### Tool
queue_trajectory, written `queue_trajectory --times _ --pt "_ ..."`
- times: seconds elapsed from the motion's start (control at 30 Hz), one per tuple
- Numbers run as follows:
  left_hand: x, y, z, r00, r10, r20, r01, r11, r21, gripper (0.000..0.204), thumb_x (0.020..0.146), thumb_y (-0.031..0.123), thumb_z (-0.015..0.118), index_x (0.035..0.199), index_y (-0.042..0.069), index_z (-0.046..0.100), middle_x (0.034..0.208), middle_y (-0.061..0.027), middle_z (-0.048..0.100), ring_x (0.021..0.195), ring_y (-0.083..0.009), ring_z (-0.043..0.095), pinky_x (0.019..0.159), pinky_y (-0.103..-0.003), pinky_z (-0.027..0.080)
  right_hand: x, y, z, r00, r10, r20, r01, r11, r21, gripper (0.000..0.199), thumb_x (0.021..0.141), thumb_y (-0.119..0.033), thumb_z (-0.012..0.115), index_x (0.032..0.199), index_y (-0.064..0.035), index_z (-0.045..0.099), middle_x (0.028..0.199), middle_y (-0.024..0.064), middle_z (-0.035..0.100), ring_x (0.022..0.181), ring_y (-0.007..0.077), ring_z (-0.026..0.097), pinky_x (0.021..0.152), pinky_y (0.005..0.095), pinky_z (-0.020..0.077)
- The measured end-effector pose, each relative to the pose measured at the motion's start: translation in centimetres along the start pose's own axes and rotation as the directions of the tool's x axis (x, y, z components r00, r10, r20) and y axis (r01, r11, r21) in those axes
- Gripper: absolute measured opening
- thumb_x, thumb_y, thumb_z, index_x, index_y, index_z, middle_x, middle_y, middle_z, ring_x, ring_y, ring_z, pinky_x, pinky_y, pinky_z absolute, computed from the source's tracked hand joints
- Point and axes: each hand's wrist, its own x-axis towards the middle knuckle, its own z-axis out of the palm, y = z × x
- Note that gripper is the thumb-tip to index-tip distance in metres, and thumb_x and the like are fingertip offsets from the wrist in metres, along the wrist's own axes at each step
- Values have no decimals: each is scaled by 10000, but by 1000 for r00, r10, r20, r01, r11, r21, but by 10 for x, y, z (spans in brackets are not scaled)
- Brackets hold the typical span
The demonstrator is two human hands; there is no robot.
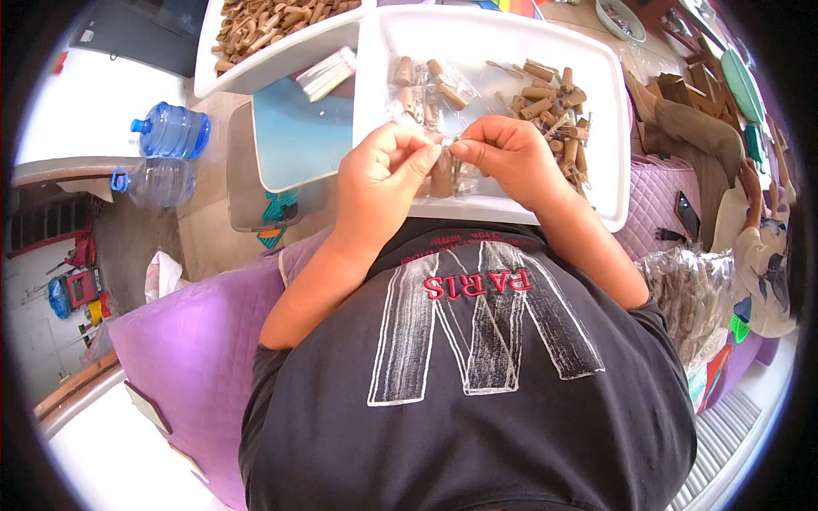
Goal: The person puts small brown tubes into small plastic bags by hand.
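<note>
Over a white tray (620, 145), my left hand (385, 175) and my right hand (511, 162) meet, thumbs and forefingers pinched together. Between them is the top edge of a small clear plastic bag (441, 183) with a tan tubular piece inside; each hand appears to grip one side of it. Beyond my hands, several similar tan pieces in clear bags (405, 72) lie at the tray's left. Loose tan tapered pieces (537, 109), some with thin stems, are heaped at its right.
A second white bin (290, 60) at the back left holds many tan pieces. A stack of clear bags (328, 75) lies beside it, above a blue-lined container (298, 128). Large water bottles (175, 132) stand left. Another person's leg (694, 123) and a purple quilted seat (665, 192) are right.
</note>
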Motion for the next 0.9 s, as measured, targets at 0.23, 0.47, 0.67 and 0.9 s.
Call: queue_trajectory --times 0.23,0.47,0.67,0.9 --pt "9 -12 -8 995 41 -88 -40 999 8 200 876 28 516 1074 1 515 827 -48 631 734 -50 560 645 -181 449 17 21 -77 970 -229 -80 141 801 -582 146 814 -61 557 929 2 623 767 48 620 681 133 553 635 263 445" --pt "9 -17 -14 897 433 87 -331 528 782 225 752 -6 570 973 19 602 1193 -228 473 1083 -326 497 897 -385 418 20 2 -114 907 -420 22 67 91 -994 173 710 -147 636 870 -87 656 899 67 596 946 260 527 825 382 409" --pt "10 -3 -8 831 542 123 -394 418 819 227 743 27 592 969 23 604 1295 -208 372 1167 -373 397 975 -416 335 18 27 -91 932 -254 258 295 119 -948 194 633 -127 676 821 -87 648 833 72 586 893 264 526 804 374 417" --pt "12 1 -5 810 558 183 -464 418 781 247 751 53 602 997 28 598 1216 -182 470 1159 -360 411 965 -416 342 26 4 -105 973 -57 -224 -84 817 -570 99 762 -104 630 838 -43 612 751 3 591 748 140 573 699 254 443"
